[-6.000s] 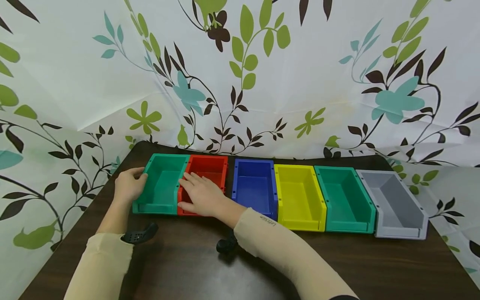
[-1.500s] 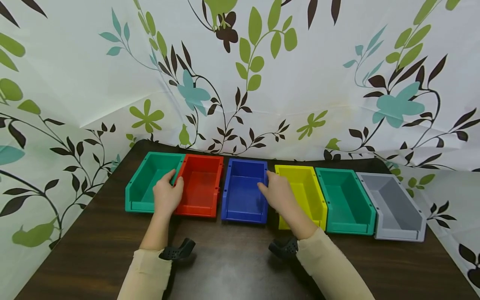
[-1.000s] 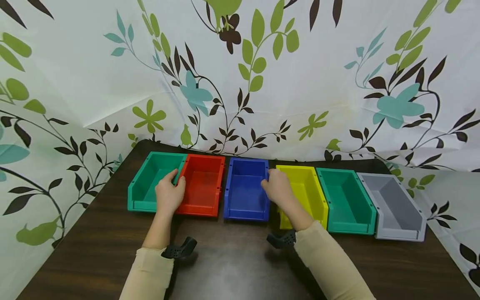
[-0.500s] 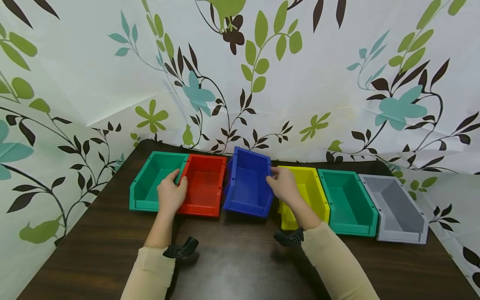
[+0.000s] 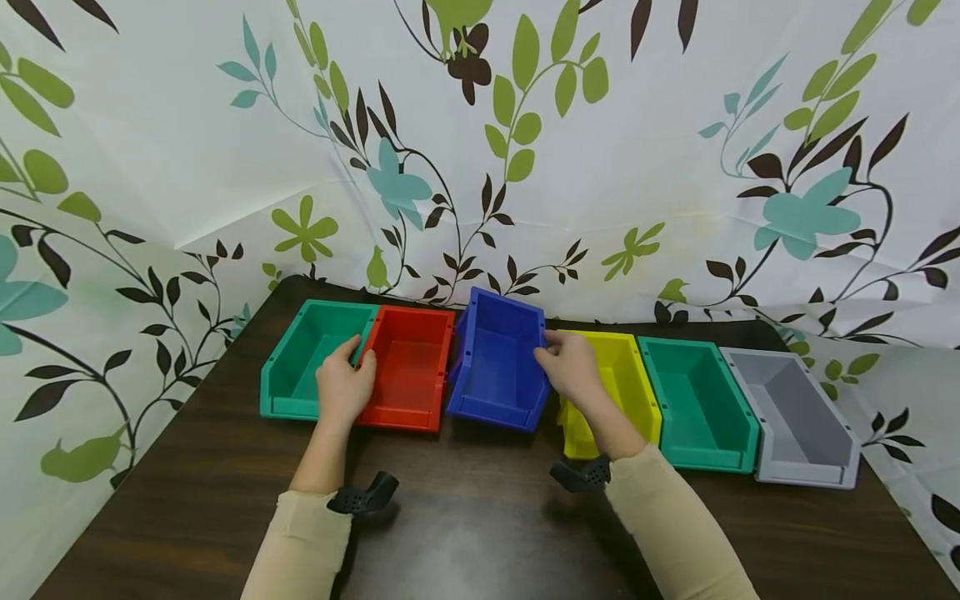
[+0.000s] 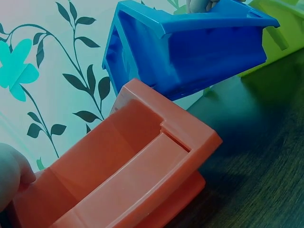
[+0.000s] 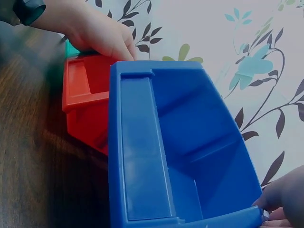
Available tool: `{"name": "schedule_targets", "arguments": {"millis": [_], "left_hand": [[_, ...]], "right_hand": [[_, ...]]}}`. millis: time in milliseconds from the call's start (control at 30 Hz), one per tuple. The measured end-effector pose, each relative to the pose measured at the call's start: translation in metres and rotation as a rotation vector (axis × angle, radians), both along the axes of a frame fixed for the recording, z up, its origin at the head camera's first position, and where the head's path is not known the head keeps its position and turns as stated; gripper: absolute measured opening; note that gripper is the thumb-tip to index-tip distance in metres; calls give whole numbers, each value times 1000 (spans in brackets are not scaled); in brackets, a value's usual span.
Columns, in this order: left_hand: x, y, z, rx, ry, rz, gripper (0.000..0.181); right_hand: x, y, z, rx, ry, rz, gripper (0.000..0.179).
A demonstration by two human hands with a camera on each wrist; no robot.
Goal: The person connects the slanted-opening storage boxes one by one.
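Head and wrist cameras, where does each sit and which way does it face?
Head: worn on the head, facing forward and down over the table; left hand, right hand and both sleeves show.
Left wrist: worn there, facing the red bin; left hand at left edge, right hand at top.
Right wrist: worn there, facing the blue bin; right hand lower right, left hand upper left.
The wrist views share both bins.

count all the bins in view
6. Left to right in the head view: a green bin, the red bin at the left hand, the blue bin tilted in the right hand, the yellow bin, a second green bin, the gray bin. Anything underneath would be hidden.
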State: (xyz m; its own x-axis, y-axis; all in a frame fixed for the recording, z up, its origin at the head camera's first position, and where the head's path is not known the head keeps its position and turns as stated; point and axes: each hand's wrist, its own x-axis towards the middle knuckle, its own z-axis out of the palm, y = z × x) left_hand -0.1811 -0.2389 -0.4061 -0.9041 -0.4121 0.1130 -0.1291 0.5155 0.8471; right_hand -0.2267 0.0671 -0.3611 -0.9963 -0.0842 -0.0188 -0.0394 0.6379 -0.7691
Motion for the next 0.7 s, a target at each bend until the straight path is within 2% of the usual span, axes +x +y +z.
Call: {"name": "schedule_targets", "arguments": {"millis": [700], "left_hand": [[-1, 0, -1, -10, 14, 9, 48]], "right_hand": [[-4, -3, -3, 24, 30, 3, 44]]}}
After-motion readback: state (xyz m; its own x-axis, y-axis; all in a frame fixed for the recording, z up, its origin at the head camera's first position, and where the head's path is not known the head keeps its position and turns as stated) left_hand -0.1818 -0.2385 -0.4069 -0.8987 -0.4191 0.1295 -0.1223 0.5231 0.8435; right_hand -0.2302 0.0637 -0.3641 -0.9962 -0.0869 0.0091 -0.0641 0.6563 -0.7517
